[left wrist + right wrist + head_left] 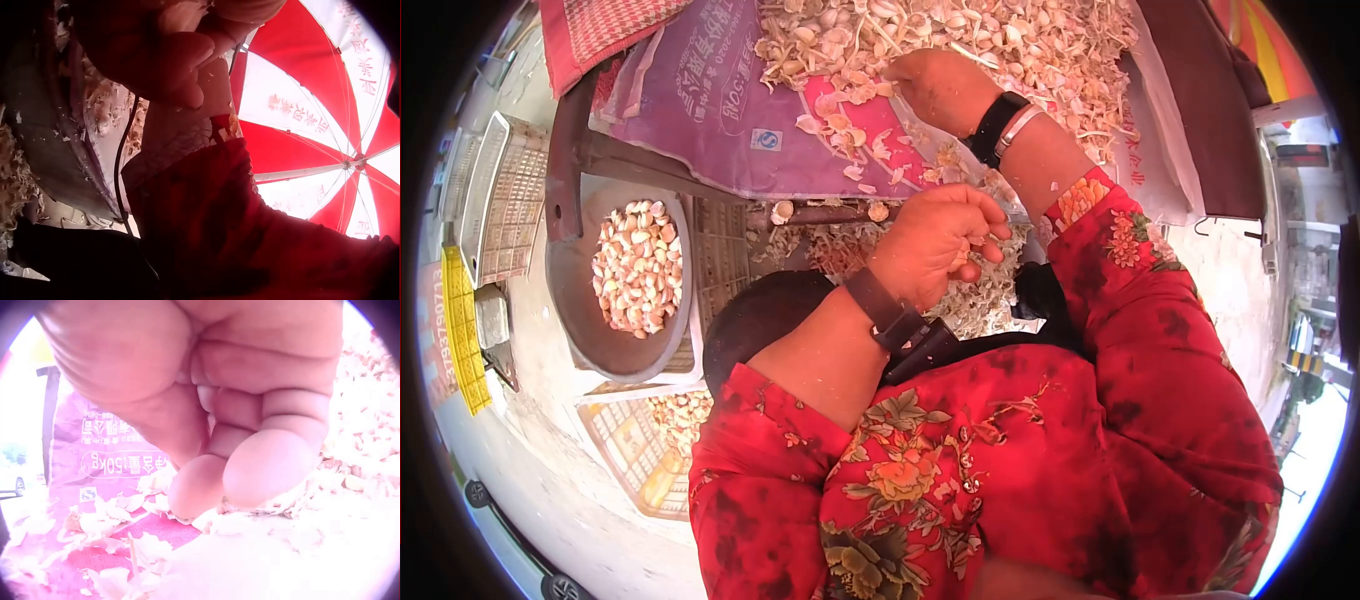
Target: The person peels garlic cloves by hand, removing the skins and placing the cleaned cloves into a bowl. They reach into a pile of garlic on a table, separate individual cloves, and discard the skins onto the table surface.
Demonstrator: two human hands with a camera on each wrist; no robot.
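Observation:
In the head view my left hand [935, 245] is held low in front of the table edge, fingers curled round a pale garlic clove [960, 256]. The left wrist view shows this hand [156, 50] dark and close, with the pale clove [181, 17] partly covered by its fingers. My right hand [945, 90] lies at the near edge of a big heap of garlic cloves and skins [1040, 60]. From the right wrist, this hand [250, 406] has bent fingers, their tips right at the loose skins [112, 512]; I cannot tell whether it holds a clove.
A purple printed sack [700, 110] lies under the heap. To the left, a grey basin [565, 290] carries unpeeled-looking cloves [638, 270], and a plastic crate [625, 450] below it holds more. More skins [980, 300] are piled beneath the table edge. A red and white umbrella [294, 106] spreads overhead.

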